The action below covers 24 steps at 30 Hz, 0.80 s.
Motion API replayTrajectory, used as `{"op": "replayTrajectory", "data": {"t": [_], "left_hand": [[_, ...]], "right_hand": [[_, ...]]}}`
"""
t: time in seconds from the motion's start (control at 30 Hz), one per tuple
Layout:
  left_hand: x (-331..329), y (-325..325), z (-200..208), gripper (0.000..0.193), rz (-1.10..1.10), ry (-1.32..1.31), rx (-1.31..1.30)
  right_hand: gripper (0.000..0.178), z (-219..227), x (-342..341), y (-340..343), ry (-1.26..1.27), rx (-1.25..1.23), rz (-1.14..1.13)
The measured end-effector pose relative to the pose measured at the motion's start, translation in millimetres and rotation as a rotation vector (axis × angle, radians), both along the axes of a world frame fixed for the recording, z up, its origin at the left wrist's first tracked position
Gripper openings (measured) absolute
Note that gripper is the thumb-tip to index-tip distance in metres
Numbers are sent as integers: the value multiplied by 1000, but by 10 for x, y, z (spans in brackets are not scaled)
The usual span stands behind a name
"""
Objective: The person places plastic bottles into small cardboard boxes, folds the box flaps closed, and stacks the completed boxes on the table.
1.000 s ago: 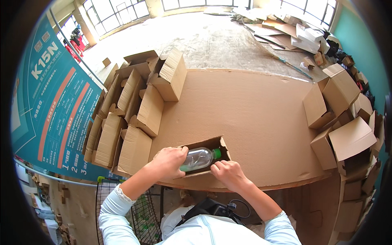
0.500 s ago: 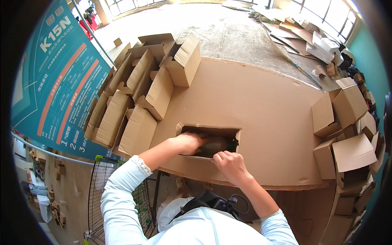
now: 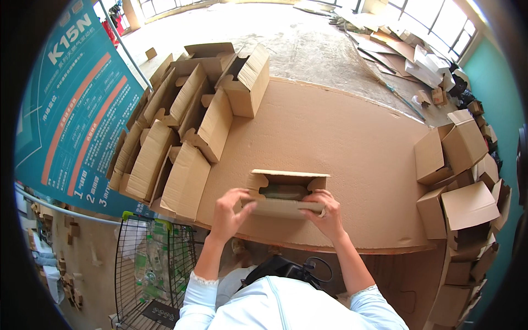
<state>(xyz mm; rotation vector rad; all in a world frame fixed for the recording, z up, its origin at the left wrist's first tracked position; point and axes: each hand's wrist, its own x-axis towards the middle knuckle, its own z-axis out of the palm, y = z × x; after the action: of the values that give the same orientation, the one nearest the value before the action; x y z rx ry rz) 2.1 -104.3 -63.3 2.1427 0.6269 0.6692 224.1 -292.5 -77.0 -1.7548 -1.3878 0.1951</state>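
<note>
A small brown cardboard box [image 3: 283, 210] stands with its top flaps up near the front edge of the cardboard-covered table. Inside it lies something clear and greenish [image 3: 283, 191], partly hidden by the walls. My left hand [image 3: 225, 215] is at the box's left end, thumb and fingers spread apart; whether it touches the cardboard I cannot tell. At the right end, my right hand [image 3: 326, 215] pinches the box, its thumb on the front wall and its fingers at the end flap.
Rows of open cardboard boxes [image 3: 187, 176] stand at the table's left. More boxes [image 3: 474, 203] are piled along the right side. Below left, a black wire cart [image 3: 129, 258] holds several clear green-tinted bottles [image 3: 151, 264]. A teal banner [image 3: 71, 121] leans at far left.
My left hand has come out of the box and moved left to its end. My right hand has shifted to the right end. The flaps now stand up more.
</note>
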Motion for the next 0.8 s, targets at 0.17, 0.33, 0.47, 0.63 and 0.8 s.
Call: {"op": "replayTrajectory", "data": {"t": [0.17,0.33,0.47,0.63,0.8], "left_hand": [[405,66,247,79,125,301,141],[582,321,229,102,-382,417,532],[575,318,223,118,-574,545,521],[603,287,156,120,-514,630,592],[377,66,28,104,-185,475,578]], "right_hand": [[80,395,-142,189,-279,24,-287],[78,404,216,216,-187,-446,-69],[82,223,86,73,-473,-397,20],[97,248,3,70,-448,-524,78],[94,52,310,423,-606,-418,120]]}}
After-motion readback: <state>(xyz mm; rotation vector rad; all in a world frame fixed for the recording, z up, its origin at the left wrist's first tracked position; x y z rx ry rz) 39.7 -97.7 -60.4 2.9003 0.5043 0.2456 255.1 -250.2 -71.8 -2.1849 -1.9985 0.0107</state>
